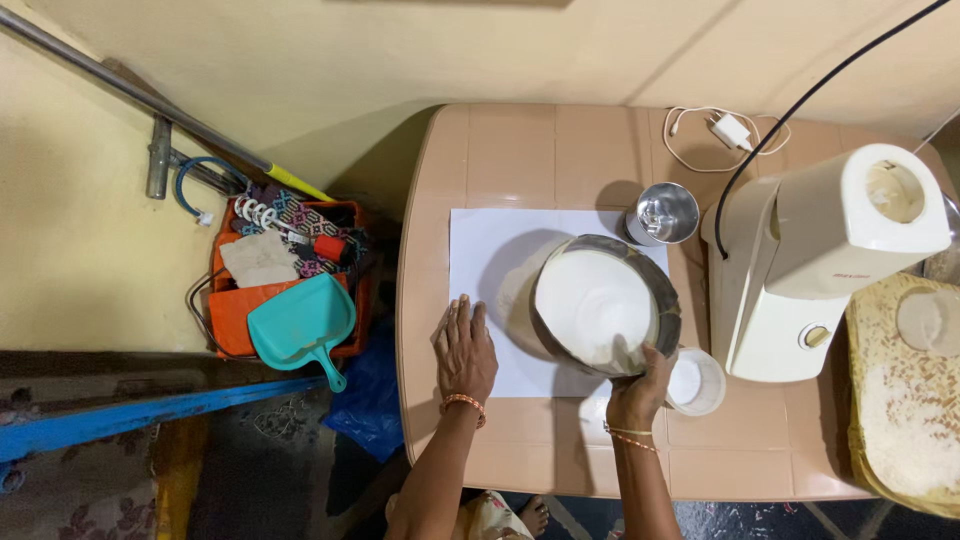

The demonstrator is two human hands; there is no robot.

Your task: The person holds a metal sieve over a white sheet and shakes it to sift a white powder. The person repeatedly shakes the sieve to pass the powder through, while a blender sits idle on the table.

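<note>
The round metal sieve (605, 303), full of white flour, is being held tilted above a white sheet of paper (480, 250) near the middle of the worktop (520, 150), with a small heap of sifted flour (520, 300) gathering on the sheet under its left side. The right hand (640, 392) is grasping the sieve's near rim, fingers curled over the edge. The left hand (465, 350) is lying flat and released, pressing the sheet down toward the front edge.

The grip is taking only one point on the rim, so the loaded sieve is likely to tip further and dump flour past the sheet. A small white cup (697, 381) is sitting just beside the right wrist, where a shake could knock it over. A steel jar (665, 212) and a white grinder (820, 260) are standing close behind toward the right edge, so a wide swing risks striking them. If the left hand is lifting off, the paper may be sliding and scattering the heap.
</note>
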